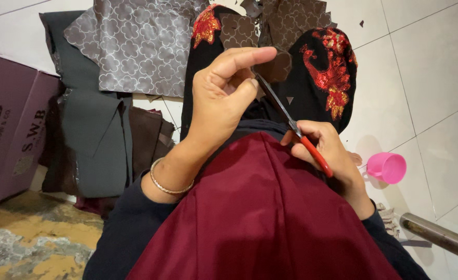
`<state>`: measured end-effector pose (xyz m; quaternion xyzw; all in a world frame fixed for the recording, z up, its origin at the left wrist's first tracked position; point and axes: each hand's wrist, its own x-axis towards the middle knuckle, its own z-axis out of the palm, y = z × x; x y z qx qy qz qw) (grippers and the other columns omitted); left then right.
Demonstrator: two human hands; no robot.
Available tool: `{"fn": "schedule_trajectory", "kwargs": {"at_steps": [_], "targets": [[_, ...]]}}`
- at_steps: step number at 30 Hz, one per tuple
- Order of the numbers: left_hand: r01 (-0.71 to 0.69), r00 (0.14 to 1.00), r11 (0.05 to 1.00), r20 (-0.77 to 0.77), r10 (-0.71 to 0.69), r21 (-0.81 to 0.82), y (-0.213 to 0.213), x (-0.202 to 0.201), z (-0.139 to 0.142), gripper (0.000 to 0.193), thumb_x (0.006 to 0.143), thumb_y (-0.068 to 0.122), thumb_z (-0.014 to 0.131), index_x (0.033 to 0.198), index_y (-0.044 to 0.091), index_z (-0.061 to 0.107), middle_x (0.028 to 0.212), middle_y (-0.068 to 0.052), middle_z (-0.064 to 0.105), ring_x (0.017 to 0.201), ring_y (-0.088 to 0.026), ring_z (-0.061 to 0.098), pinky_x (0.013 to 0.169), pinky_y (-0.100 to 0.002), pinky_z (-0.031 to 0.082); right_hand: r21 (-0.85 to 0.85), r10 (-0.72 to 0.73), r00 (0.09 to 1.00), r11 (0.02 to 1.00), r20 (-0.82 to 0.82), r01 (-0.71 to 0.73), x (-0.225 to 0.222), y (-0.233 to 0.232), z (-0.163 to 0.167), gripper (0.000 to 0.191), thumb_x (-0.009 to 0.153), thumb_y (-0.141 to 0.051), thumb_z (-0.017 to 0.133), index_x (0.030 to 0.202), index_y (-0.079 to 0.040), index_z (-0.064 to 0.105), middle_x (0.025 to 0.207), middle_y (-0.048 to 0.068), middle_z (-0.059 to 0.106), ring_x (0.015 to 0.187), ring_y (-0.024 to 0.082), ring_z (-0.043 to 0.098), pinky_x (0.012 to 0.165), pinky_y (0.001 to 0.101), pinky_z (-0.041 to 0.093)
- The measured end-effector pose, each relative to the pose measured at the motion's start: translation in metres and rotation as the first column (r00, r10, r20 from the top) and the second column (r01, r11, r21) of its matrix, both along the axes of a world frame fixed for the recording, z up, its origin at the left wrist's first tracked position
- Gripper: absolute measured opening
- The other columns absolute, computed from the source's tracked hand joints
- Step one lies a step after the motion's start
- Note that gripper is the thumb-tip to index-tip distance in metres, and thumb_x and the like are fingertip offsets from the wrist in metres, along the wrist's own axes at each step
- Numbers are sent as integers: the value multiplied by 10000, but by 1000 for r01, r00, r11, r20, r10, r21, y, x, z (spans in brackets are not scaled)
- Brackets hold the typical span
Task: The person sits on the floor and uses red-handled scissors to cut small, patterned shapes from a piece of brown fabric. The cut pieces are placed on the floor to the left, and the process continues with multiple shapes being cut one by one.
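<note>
The left hand point(223, 98) was raised over the lap, thumb and forefinger pinched on a small brown patterned fabric piece point(274, 66) with a scalloped outline. The right hand point(325, 150) was closed through the red handles of a pair of scissors point(291, 124), whose dark blades ran up to the piece's lower left edge; how far they were parted could not be told. The piece hung above black cloth with red sequin embroidery point(332, 72) draped over the knees.

Judging from this, a clean cut wanted short snips near the blade pivot, the left hand turning the piece so the curve fed into the blades, with fingertips kept just clear of them. A larger grey patterned fabric point(135, 46) lay on the tiled floor point(426, 78) towards its far left corner, and 1 pink cup point(387, 167) stood near the right edge.
</note>
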<state>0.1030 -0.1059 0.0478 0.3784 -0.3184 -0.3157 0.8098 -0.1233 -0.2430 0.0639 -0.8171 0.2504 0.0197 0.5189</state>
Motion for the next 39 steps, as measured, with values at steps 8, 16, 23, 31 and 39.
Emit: {"fn": "schedule_trajectory", "kwargs": {"at_steps": [8,16,23,31,39], "targets": [[-26,999,996,48,22,86,3,-1,-9,414,966,-156,568,1319,3,713,1130,24,643,779,6,518,761,-182,457,93,66,997,993,40,-69,-11,-7,-17,471,918,-498,716,811,-55,597,700,-38,523,666,42,457,575,230,381],[-16,1000,996,2,16,93,0,-3,-13,423,941,-158,551,1294,-1,725,1127,38,657,786,6,499,722,-175,443,109,90,996,990,7,-90,-6,-8,-15,245,946,-284,676,915,-42,675,793,-33,647,717,34,552,627,218,448],[-11,1000,994,3,10,105,-2,-6,-10,434,916,-159,540,1275,4,721,1107,48,661,765,10,502,698,-177,443,241,111,994,965,-5,-107,-10,-12,-5,367,915,-390,677,965,-28,715,766,-23,588,686,46,509,607,208,408],[51,996,993,-73,-43,110,-2,-6,-8,499,898,-140,563,1340,34,715,861,104,562,721,18,427,669,-170,378,307,131,971,933,200,-189,-8,-9,0,608,965,-590,666,1178,-30,570,962,-7,643,725,58,540,677,207,475],[-13,998,997,65,8,80,4,-8,4,465,926,-142,563,1340,24,697,1130,32,661,761,14,487,708,-151,429,4,20,994,1000,-106,-20,-39,-19,22,460,795,-436,743,924,6,731,688,-14,538,625,66,491,538,238,381]]}}
